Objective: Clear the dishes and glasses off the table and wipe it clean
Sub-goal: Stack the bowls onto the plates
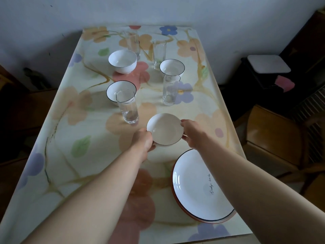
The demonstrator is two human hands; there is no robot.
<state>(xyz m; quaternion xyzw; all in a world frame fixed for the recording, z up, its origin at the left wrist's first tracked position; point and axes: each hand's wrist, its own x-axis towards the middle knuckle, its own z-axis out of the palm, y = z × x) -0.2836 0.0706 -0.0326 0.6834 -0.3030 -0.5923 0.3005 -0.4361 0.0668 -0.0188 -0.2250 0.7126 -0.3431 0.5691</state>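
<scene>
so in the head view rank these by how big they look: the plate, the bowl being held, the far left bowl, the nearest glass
1. plate
2. held bowl, though its nearness to the camera helps
3. far left bowl and nearest glass: about alike, not ranked

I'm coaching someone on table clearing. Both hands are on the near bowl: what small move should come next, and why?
Probably lower the bowl onto the white plate close by at the near right. The left hand and right hand hold it by opposite sides, and that plate is bare, so stacking there would gather dishes for one carry.
</scene>
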